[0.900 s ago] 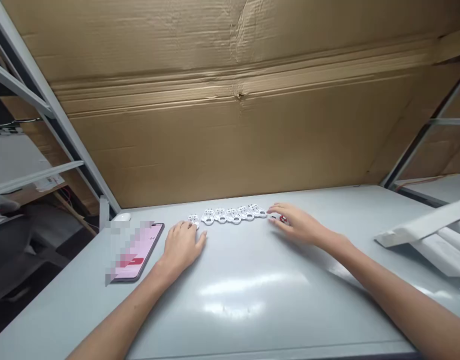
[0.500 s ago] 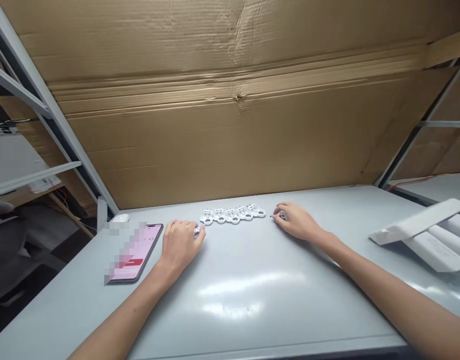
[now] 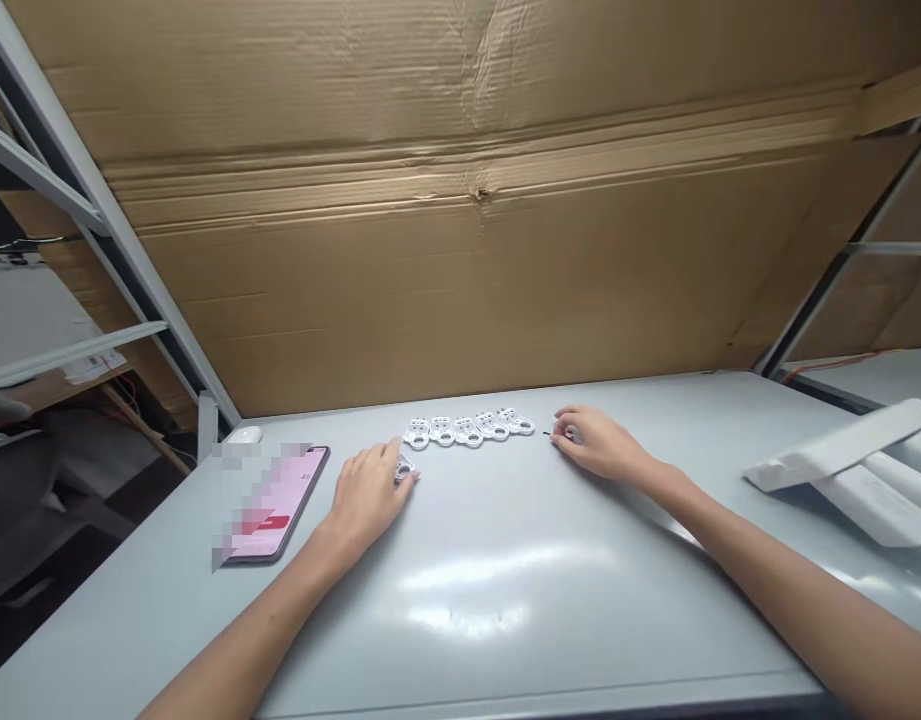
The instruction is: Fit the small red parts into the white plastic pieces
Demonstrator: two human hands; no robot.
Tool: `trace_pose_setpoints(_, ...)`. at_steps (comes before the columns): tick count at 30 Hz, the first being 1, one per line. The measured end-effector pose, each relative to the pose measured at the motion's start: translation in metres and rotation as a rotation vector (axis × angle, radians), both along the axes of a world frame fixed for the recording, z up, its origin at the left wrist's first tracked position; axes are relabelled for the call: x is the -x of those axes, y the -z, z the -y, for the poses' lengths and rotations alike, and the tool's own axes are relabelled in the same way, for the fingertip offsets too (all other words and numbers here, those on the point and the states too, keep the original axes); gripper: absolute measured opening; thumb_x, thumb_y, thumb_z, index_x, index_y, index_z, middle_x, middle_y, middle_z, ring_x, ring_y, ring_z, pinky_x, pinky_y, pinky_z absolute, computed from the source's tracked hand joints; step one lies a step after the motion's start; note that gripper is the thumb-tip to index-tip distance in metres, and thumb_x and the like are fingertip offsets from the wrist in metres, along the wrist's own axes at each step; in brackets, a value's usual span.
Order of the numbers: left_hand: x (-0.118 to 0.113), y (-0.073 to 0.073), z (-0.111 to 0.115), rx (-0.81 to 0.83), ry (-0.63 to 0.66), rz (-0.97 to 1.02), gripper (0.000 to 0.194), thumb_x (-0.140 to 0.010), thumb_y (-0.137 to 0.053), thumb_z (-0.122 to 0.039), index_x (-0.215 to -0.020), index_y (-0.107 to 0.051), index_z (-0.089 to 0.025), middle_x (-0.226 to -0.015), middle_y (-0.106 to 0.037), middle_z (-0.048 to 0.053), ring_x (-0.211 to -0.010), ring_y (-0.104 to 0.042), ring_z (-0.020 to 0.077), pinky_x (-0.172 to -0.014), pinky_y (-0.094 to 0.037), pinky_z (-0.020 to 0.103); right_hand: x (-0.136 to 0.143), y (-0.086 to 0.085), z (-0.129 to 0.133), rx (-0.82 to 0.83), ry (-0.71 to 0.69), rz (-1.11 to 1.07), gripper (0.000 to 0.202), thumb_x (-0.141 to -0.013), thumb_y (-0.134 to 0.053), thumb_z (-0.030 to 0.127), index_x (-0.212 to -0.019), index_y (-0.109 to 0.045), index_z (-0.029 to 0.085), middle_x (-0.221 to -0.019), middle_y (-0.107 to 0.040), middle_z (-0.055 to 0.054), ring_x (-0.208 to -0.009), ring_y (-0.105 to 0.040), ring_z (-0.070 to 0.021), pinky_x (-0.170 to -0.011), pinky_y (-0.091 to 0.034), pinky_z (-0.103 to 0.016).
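Several small white plastic pieces (image 3: pixel 467 433), each with a round hole and prongs at the top, lie in a row near the back of the grey table. In front of the row's left end, my left hand (image 3: pixel 368 490) holds a similar white ringed piece (image 3: pixel 404 468) between thumb and fingers, partly covering it. Beyond the right end, my right hand (image 3: pixel 599 443) rests on the table with its fingers curled into a pinch. A small whitish bit shows between those fingers and a thin dark tip (image 3: pixel 547 433) sticks out to their left; I cannot tell what it is.
A phone (image 3: pixel 284 505) with a pink screen lies left of my left hand, with a white rounded object (image 3: pixel 244 436) behind it. White folded boxes or trays (image 3: pixel 850 465) stand at the right. A cardboard wall (image 3: pixel 460 290) closes the back, between metal shelf posts (image 3: pixel 130 240).
My left hand has shifted slightly right and its fingers have opened a little, showing more of the white piece. My right hand stays nearly in place. The row is unchanged.
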State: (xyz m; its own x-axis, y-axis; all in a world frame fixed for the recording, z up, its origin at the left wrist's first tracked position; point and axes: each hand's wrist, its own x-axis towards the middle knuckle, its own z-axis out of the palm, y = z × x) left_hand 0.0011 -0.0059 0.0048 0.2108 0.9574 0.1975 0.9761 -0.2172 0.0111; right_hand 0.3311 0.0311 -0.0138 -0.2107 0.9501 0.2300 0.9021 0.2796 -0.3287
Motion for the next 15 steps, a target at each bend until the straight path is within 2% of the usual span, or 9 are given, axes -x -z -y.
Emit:
trace_pose_setpoints(3, -0.002, 0.004, -0.001, -0.027, 0.130, 0.094, 0.040, -0.092, -0.057, -0.036, -0.127, -0.055, -0.017, -0.116, -0.066, 0.013, -0.109, -0.061, 0.0320, -0.090, -0.048, 0.041, 0.000, -0.001, 0.001, -0.006, 0.020, -0.034, 0.017, -0.082, -0.047, 0.028, -0.074, -0.060, 0.023, -0.093, -0.068, -0.007, -0.088, -0.061, -0.0253, -0.068, -0.044, -0.032)
trace_pose_setpoints(7, -0.009, 0.015, 0.002, -0.051, 0.438, 0.175, 0.045, -0.092, -0.058, -0.035, -0.133, -0.052, -0.018, -0.127, -0.061, 0.011, -0.119, -0.056, 0.0287, -0.101, -0.044, 0.041, 0.000, 0.000, 0.002, -0.041, 0.061, -0.091, 0.017, -0.084, -0.046, 0.030, -0.084, -0.062, 0.023, -0.097, -0.070, -0.007, -0.088, -0.063, -0.0252, -0.070, -0.046, -0.034)
trace_pose_setpoints(9, -0.012, 0.020, 0.004, -0.033, 0.532, 0.192, 0.046, -0.093, -0.056, -0.033, -0.136, -0.049, -0.020, -0.135, -0.057, 0.011, -0.123, -0.053, 0.0274, -0.104, -0.044, 0.041, 0.000, 0.001, 0.002, -0.053, 0.071, -0.113, 0.017, -0.084, -0.046, 0.030, -0.087, -0.062, 0.024, -0.097, -0.071, -0.006, -0.085, -0.064, -0.0248, -0.070, -0.047, -0.034)
trace_pose_setpoints(12, -0.013, 0.023, 0.006, -0.025, 0.559, 0.195, 0.048, -0.095, -0.054, -0.033, -0.140, -0.045, -0.020, -0.142, -0.050, 0.012, -0.128, -0.049, 0.0284, -0.105, -0.044, 0.043, -0.001, 0.002, 0.002, -0.063, 0.054, -0.153, 0.017, -0.085, -0.046, 0.030, -0.089, -0.062, 0.024, -0.099, -0.072, -0.006, -0.084, -0.065, -0.0246, -0.070, -0.047, -0.035)
trace_pose_setpoints(15, -0.009, 0.019, 0.005, -0.015, 0.543, 0.170, 0.048, -0.096, -0.052, -0.035, -0.140, -0.045, -0.018, -0.144, -0.048, 0.015, -0.130, -0.047, 0.0299, -0.106, -0.042, 0.046, -0.002, 0.003, 0.001, -0.054, 0.034, -0.174, 0.017, -0.084, -0.047, 0.030, -0.089, -0.063, 0.025, -0.098, -0.073, -0.005, -0.082, -0.066, -0.0246, -0.070, -0.048, -0.035)
